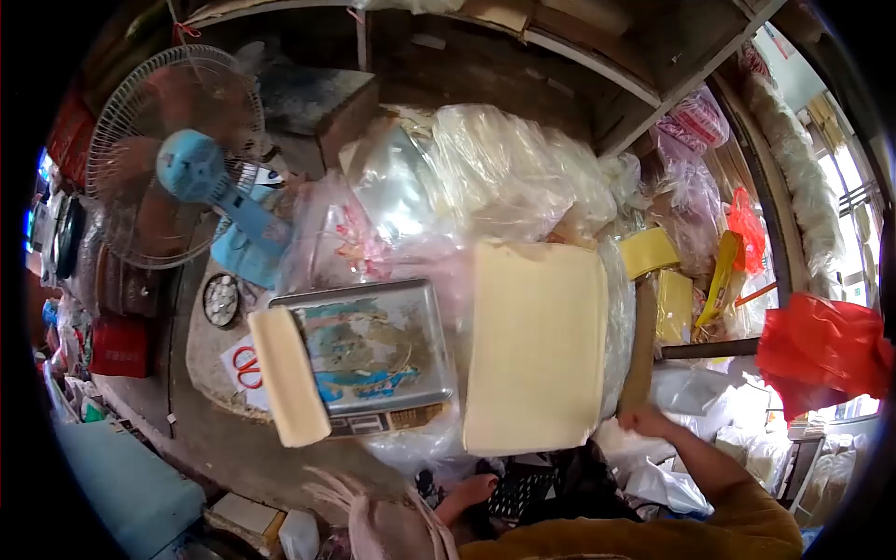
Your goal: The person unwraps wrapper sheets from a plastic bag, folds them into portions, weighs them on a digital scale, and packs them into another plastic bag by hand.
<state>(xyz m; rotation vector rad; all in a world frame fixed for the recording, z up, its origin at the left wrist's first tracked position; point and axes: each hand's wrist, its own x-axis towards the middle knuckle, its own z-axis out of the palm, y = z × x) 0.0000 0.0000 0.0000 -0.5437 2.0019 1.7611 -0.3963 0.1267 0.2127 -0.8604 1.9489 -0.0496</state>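
Note:
My right hand [644, 422] is closed beside the lower right corner of a stack of cream sheets [535, 350], at the lower end of a brown strip [641, 355]. What its fingers grip, if anything, is too small to make out. Low in the middle, my left hand [474, 490] is near my lap, below the sheets, its fingers not clear. A metal tray [373, 345] with blue and brown smears lies left of the stack. A folded cream bundle [287, 378] rests over the tray's left edge.
A blue fan [191, 168] stands at the upper left, near red-handled scissors [247, 367] and a bowl of pale pieces [222, 300]. Clear plastic bags [495, 168] lie behind the stack. Yellow packets [674, 306] and a red bag [821, 350] are at the right.

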